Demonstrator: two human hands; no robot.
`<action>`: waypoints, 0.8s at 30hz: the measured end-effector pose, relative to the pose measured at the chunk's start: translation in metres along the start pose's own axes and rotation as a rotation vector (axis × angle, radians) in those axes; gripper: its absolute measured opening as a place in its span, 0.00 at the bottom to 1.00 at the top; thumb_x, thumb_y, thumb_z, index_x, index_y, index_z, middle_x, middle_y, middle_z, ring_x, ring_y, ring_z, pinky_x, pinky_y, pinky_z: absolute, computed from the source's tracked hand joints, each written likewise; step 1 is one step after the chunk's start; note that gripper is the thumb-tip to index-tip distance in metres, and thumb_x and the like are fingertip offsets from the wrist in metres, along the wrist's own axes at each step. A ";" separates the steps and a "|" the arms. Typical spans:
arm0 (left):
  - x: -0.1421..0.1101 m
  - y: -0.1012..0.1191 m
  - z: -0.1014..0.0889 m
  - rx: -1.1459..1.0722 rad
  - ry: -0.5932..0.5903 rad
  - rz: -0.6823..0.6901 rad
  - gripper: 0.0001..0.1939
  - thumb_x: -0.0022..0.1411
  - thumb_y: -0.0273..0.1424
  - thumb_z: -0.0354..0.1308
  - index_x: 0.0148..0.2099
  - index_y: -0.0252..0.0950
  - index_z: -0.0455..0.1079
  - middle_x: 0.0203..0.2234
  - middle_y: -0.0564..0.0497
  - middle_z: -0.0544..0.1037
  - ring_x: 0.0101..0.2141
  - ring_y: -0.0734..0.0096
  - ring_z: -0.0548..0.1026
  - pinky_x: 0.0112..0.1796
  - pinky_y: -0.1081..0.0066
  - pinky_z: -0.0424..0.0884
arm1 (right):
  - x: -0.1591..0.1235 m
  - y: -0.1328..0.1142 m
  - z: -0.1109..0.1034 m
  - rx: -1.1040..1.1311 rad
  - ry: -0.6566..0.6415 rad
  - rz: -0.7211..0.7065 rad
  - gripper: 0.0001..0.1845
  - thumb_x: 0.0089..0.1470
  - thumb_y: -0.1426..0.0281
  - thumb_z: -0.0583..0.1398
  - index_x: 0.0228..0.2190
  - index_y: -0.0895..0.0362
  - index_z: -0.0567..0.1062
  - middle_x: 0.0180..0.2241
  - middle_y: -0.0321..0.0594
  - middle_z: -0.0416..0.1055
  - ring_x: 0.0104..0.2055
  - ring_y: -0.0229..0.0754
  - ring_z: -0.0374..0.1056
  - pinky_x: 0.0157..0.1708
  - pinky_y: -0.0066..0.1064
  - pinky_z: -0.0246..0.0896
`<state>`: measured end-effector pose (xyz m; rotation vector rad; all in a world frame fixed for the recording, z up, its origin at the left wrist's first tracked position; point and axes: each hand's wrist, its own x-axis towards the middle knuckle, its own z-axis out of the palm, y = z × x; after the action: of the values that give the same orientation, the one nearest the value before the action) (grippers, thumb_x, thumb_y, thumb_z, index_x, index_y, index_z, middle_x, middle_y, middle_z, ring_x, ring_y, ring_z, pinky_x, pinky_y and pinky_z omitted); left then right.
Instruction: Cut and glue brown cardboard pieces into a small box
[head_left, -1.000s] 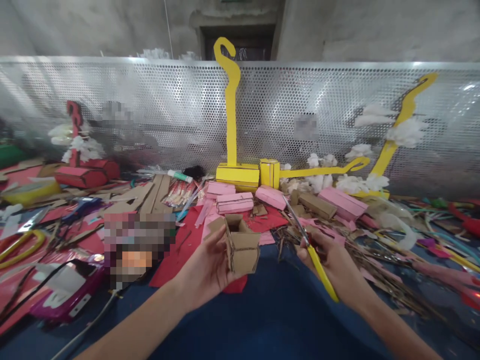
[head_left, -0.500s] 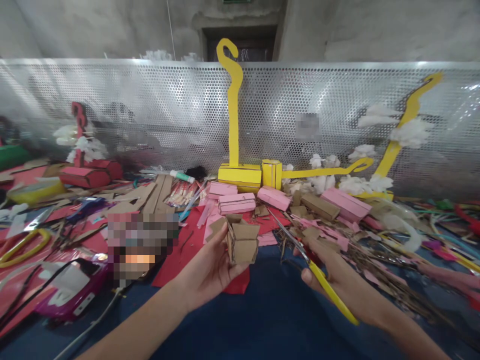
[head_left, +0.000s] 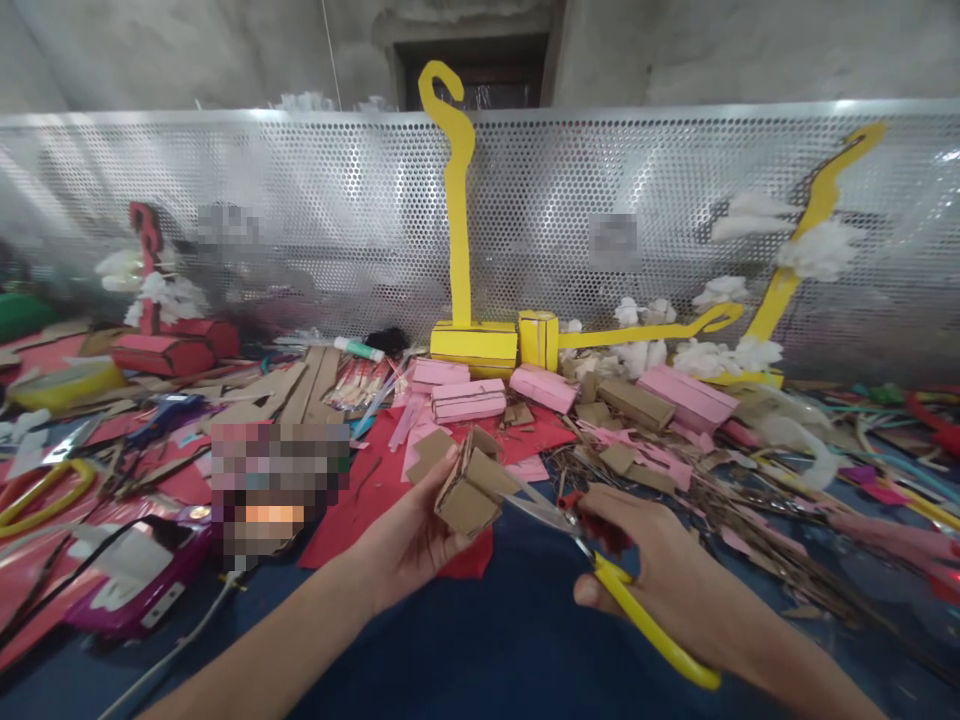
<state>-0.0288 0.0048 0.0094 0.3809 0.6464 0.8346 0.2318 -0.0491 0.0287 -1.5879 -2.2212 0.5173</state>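
My left hand [head_left: 409,545] is closed round a small brown cardboard box [head_left: 471,490] with open flaps, held up over the table. In my right hand [head_left: 645,550] is a pair of scissors [head_left: 630,610] with one yellow and one red handle. The blades are parted and reach to the right flap of the box; whether the flap lies between them I cannot tell. Beneath and behind the box lies a red sheet [head_left: 352,510]. Several pink paper-covered blocks [head_left: 469,399] sit just beyond it.
Yellow blocks with hook-ended stems [head_left: 474,347] stand at the back against a perforated metal panel [head_left: 540,220]. Cardboard scraps [head_left: 697,510] are heaped at right. At left are a purple device [head_left: 142,580] with a cable, and a yellow tape roll [head_left: 67,385]. Another person's hand [head_left: 892,535] is at far right.
The box has turned and tilted in my left hand. My right hand has brought the scissors left, from apart from the box to its right flap, with the blades now spread.
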 end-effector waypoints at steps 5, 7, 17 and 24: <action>-0.002 -0.003 0.005 0.035 0.042 -0.007 0.16 0.72 0.36 0.54 0.51 0.28 0.73 0.31 0.45 0.84 0.27 0.68 0.83 0.27 0.73 0.82 | 0.001 -0.005 0.002 0.028 0.037 -0.005 0.24 0.51 0.49 0.67 0.28 0.54 0.65 0.30 0.34 0.66 0.29 0.39 0.58 0.30 0.31 0.50; -0.001 -0.004 0.004 0.037 0.046 -0.011 0.15 0.71 0.35 0.55 0.50 0.28 0.74 0.32 0.44 0.84 0.28 0.68 0.84 0.29 0.72 0.82 | 0.000 -0.006 0.002 0.040 0.049 -0.008 0.25 0.51 0.48 0.66 0.27 0.54 0.65 0.30 0.34 0.65 0.29 0.39 0.57 0.29 0.31 0.49; -0.004 -0.001 0.006 0.007 0.014 0.000 0.16 0.72 0.35 0.53 0.52 0.29 0.74 0.32 0.45 0.84 0.28 0.68 0.84 0.30 0.72 0.82 | -0.001 -0.006 0.001 -0.001 0.047 -0.015 0.27 0.45 0.48 0.70 0.29 0.53 0.65 0.31 0.33 0.65 0.30 0.40 0.57 0.30 0.30 0.50; -0.005 -0.001 0.005 -0.011 0.034 -0.004 0.16 0.72 0.34 0.53 0.53 0.27 0.73 0.33 0.43 0.84 0.28 0.65 0.84 0.30 0.70 0.83 | -0.002 -0.003 0.003 -0.023 0.048 -0.046 0.24 0.49 0.49 0.68 0.32 0.53 0.65 0.33 0.34 0.65 0.30 0.41 0.56 0.30 0.31 0.50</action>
<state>-0.0277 -0.0007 0.0141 0.3557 0.6741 0.8416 0.2289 -0.0520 0.0275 -1.5407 -2.2292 0.4377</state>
